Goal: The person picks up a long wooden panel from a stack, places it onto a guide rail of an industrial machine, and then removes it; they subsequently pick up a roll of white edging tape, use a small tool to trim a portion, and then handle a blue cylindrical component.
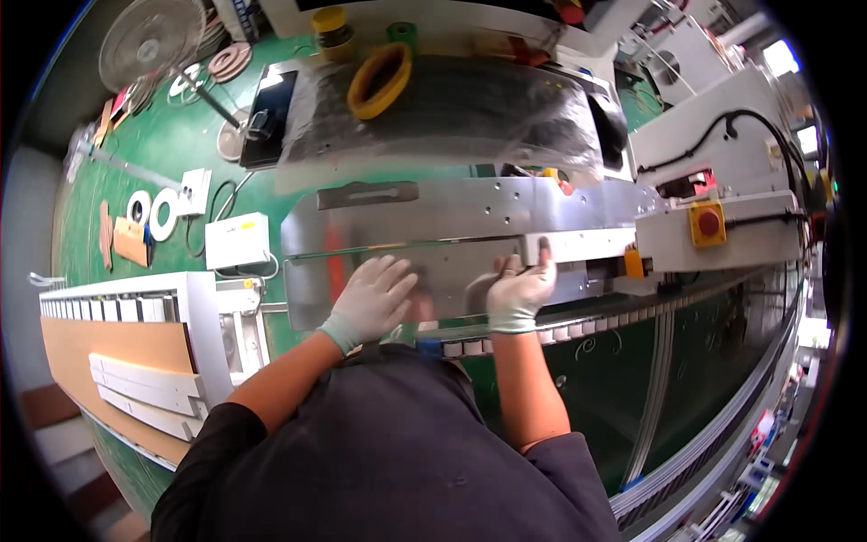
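My left hand (375,294), in a pale glove, is spread over the near part of the shiny metal table (452,203), holding nothing. My right hand (524,285), gloved too, has its fingers raised at the left end of a white strip (582,246). The fingertips and thumb close on that end, though its underside is hidden. The strip lies along the table, and its right end reaches the white machine (722,237). A narrow slot runs lengthwise across the metal.
On the machine sits a red button in a yellow housing (708,223). Behind the table, a plastic-covered surface (452,113) carries a yellow tape roll (379,81). At the left, white curved strips (144,388) lie on a brown-topped cart (72,339). A fan (152,43) stands far left.
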Demonstrator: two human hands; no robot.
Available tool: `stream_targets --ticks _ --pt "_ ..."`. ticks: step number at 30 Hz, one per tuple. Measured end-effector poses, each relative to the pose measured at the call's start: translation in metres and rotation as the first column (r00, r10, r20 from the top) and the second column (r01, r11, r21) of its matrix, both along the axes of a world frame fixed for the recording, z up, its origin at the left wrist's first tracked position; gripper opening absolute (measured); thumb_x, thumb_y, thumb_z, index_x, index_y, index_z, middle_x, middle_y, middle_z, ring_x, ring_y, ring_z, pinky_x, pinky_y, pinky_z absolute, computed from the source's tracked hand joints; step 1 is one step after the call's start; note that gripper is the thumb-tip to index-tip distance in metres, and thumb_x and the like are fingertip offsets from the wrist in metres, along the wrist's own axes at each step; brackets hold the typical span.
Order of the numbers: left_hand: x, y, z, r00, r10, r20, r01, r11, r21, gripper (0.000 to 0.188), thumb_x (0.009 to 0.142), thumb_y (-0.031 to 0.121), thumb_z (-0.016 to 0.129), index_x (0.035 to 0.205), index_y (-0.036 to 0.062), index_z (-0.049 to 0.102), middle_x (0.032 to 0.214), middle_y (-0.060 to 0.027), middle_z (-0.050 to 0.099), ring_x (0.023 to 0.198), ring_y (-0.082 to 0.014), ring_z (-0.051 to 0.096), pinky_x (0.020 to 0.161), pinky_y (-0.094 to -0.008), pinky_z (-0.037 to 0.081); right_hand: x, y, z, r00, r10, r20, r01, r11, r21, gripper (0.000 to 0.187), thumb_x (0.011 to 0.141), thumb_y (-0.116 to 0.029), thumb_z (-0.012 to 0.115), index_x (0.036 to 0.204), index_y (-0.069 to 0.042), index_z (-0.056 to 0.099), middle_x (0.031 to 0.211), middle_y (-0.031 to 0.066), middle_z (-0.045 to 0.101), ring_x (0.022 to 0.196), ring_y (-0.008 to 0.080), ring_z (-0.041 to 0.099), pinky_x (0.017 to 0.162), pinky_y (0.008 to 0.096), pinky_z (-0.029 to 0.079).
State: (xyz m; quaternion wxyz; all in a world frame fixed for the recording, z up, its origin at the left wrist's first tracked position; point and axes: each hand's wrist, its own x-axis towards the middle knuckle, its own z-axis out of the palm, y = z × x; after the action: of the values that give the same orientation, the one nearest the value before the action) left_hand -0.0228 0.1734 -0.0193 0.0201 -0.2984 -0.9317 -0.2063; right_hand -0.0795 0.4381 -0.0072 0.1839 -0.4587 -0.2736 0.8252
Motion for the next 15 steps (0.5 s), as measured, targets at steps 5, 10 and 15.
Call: stream_targets --ticks 5,10,15 --pt "-0.001 0.0 -0.001 1.0 0.004 -0.03 -0.003 0.999 0.036 0.045 0.091 0.027 0.067 0.132 0.0096 0.063 0.14 -0.0134 0.059 0.134 -0.0359 0.051 0.115 -0.0535 0.039 -0.033 0.038 -0.008 0.997 -0.02 0.071 0.007 0.985 0.172 0.04 0.1 -0.048 0.048 0.131 -0.027 0.063 0.121 -0.0008 0.057 0.093 0.0199 0.053 0.086 0.0509 0.048" --pt "0.001 -0.01 -0.009 0.982 0.037 -0.188 0.004 0.977 0.213 0.037 0.082 0.027 0.069 0.114 0.0093 0.065 0.128 -0.0154 0.062 0.124 -0.0363 0.057 0.107 -0.0505 0.044 -0.058 0.071 -0.034 0.991 0.102 0.084 -0.127 0.913 0.387 0.046 0.1 -0.049 0.051 0.131 -0.016 0.061 0.117 0.0048 0.062 0.103 0.0221 0.057 0.091 0.0511 0.049" --pt "-0.001 -0.034 -0.018 0.978 0.014 -0.208 0.084 0.888 0.452 0.019 0.083 0.015 0.072 0.101 0.0091 0.07 0.108 -0.0108 0.071 0.114 -0.0332 0.063 0.099 -0.0472 0.051 -0.041 0.087 -0.074 0.943 0.334 0.011 -0.239 0.652 0.719 0.044 0.099 -0.025 0.056 0.138 -0.005 0.056 0.12 0.0141 0.066 0.106 0.0271 0.064 0.084 0.0423 0.057"
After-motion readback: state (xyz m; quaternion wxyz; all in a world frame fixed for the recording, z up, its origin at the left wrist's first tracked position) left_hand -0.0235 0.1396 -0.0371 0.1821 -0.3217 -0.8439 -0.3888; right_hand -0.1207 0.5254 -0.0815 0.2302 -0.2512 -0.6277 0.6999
